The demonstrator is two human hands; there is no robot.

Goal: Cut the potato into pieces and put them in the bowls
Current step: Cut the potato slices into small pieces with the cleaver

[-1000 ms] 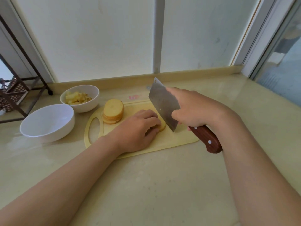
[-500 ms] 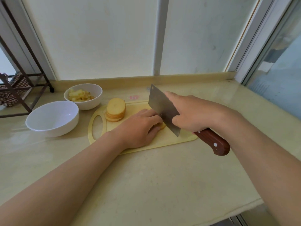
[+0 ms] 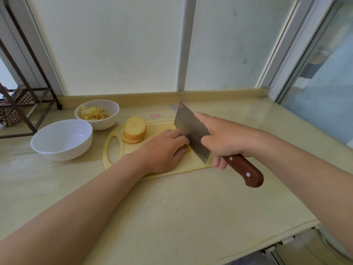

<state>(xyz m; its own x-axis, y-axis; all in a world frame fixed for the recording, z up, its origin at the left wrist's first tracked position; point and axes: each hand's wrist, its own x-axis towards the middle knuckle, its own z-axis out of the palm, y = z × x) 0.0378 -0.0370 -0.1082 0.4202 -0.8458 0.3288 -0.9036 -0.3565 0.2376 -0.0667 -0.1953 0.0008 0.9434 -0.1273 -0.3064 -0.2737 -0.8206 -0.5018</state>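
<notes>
Two hands | left hand [image 3: 162, 150] holds mostly hidden potato [image 3: 187, 149] | right hand [image 3: 225, 138] grips cleaver [image 3: 189, 129]

Brushed metal cleaver blade [image 3: 191, 131], glossy wooden handle [image 3: 246, 172], glossy white bowl [image 3: 63, 139]

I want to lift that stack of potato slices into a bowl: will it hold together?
Probably not: the stack of slices leans, rounds offset, so it may shear apart. Faces are fresh-cut, likely slippery. Each round seems stiff.
</notes>
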